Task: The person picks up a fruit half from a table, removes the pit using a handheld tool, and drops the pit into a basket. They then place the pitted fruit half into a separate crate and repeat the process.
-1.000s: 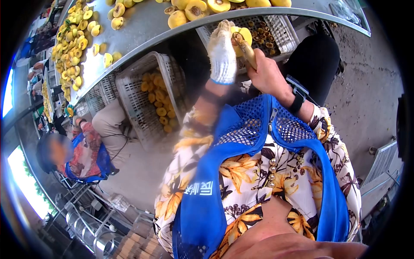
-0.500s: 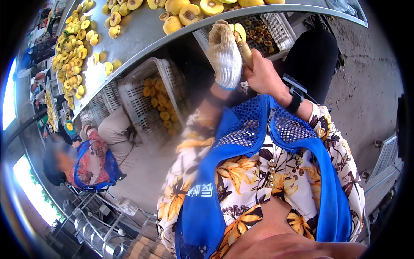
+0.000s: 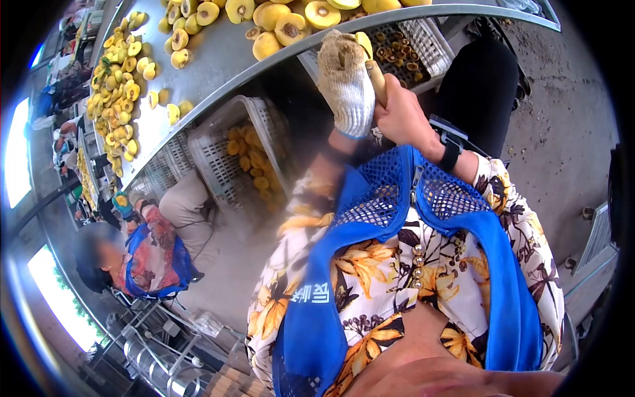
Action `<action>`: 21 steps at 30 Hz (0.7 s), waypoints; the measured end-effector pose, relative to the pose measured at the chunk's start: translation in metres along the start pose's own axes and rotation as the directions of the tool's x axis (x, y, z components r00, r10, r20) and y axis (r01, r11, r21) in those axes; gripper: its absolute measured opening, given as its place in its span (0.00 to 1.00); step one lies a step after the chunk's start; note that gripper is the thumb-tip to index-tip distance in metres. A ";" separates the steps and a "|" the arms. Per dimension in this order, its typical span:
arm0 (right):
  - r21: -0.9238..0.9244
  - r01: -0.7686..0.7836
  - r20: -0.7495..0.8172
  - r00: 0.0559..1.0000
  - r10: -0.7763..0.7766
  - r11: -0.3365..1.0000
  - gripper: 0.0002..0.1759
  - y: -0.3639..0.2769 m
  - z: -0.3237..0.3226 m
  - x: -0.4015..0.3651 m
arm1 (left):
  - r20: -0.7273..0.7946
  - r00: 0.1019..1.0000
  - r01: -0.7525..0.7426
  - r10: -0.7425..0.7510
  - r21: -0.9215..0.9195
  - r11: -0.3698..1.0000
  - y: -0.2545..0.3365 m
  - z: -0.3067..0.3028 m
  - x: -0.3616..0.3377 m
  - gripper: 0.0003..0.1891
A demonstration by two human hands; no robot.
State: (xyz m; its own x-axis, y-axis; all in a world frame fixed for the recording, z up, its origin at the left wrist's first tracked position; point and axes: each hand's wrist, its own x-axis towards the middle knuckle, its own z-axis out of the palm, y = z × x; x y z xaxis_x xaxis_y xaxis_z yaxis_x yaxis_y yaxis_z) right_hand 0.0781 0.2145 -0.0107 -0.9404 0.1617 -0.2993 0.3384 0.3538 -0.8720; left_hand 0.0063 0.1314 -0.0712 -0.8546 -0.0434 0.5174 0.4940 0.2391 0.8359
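Observation:
My left hand (image 3: pixel 344 86), in a white knit glove stained brown at the fingers, is closed around a yellow peach piece (image 3: pixel 364 44). Only a sliver of the fruit shows past the glove. My bare right hand (image 3: pixel 405 114), with a dark watch on its wrist, grips a tool with a light wooden handle (image 3: pixel 377 83). The handle's far end meets the fruit beside the glove; the working tip is hidden. Both hands are close together just off the table edge, above a white crate (image 3: pixel 438 47) holding brown-centred fruit scraps.
Halved yellow peaches (image 3: pixel 291 28) lie on the metal table (image 3: pixel 218 59), with a larger heap (image 3: pixel 116 86) farther left. A white crate (image 3: pixel 248 102) below holds more peach pieces. To the left sits a co-worker (image 3: pixel 155 255). My dark-trousered knee (image 3: pixel 479 92) is at the right.
The view has shifted slightly, moving the table and co-worker a little rightward. My gloved hand has turned a little, and less of the peach shows. Both grips stay the same.

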 end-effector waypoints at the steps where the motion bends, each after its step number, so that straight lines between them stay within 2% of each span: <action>1: -0.045 0.039 -0.019 0.999 -0.040 0.998 0.13 0.003 0.002 0.000 | 0.006 1.000 -0.016 0.016 0.009 1.000 -0.002 0.000 -0.001 0.10; 5: 0.014 -0.020 0.039 0.999 0.020 1.000 0.12 0.005 -0.001 0.001 | 0.019 0.999 -0.045 0.044 0.044 0.998 -0.014 0.002 -0.009 0.11; 7: 0.076 -0.029 0.089 0.996 0.022 0.997 0.12 0.005 -0.002 0.002 | 0.035 0.999 0.022 -0.024 0.061 0.998 -0.025 -0.001 -0.013 0.11; 10: 0.022 -0.044 0.165 0.985 0.040 0.999 0.13 -0.002 -0.008 -0.001 | 0.069 0.949 0.303 -0.307 0.062 0.951 -0.036 -0.006 -0.009 0.10; 12: 0.028 -0.052 0.225 0.973 0.044 0.998 0.13 -0.009 -0.015 0.000 | 0.070 0.892 0.445 -0.447 0.038 0.895 0.017 -0.010 0.017 0.11; 14: 0.035 -0.032 0.248 0.968 0.022 0.999 0.13 -0.013 -0.016 -0.003 | 0.141 0.876 0.463 -0.461 0.014 0.886 0.025 -0.015 0.023 0.12; 17: 0.035 0.054 0.228 0.972 -0.060 0.998 0.13 -0.010 -0.014 -0.006 | 0.261 0.713 0.683 -0.650 -0.051 0.729 0.034 -0.023 0.032 0.13; 19: 0.019 0.125 0.231 0.965 -0.126 0.992 0.11 0.002 -0.009 -0.001 | 0.357 0.830 0.472 -0.429 -0.041 0.880 0.011 -0.028 0.033 0.13; 20: -0.009 0.212 0.250 0.947 -0.203 0.977 0.11 0.007 -0.007 0.000 | 0.403 0.862 0.355 -0.308 -0.045 0.934 0.005 -0.030 0.031 0.13; 21: -0.036 0.297 0.271 0.922 -0.277 0.954 0.10 0.012 -0.007 0.001 | 0.379 0.780 0.545 -0.498 -0.021 0.838 0.000 -0.030 0.027 0.15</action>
State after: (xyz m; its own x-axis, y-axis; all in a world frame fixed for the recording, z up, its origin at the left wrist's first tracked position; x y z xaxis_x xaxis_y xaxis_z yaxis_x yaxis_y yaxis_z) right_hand 0.0816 0.2253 -0.0185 -0.9702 -0.1984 -0.1393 0.0446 0.4190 -0.9069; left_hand -0.0117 0.1015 -0.0518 -0.9732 0.2148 -0.0822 -0.0489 0.1562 0.9865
